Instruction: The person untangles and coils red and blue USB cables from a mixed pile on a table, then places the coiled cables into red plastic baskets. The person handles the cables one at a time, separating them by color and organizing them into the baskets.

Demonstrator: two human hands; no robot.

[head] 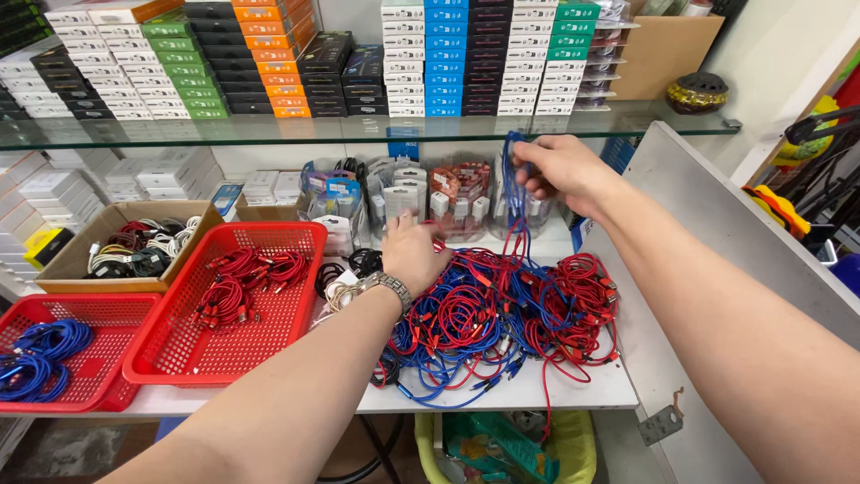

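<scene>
Here, a blue cable [512,179] was held lifted in the clenched fingers of the right hand [563,170], above the tangled pile of red and blue cables [502,314] on the desk [573,390]. The left hand [410,251] was pressed on the pile, fingers spread, grasping nothing. Sorting judged underway; freeing the blue cable calls for a steady upward pull. Red basket [228,350] stood left.

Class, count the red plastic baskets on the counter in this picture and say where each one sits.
2. One basket sits mid-left, holding red cables. The other basket is at the far left edge, holding blue cables, partly cut off by the frame. Others could lie out of view.
</scene>
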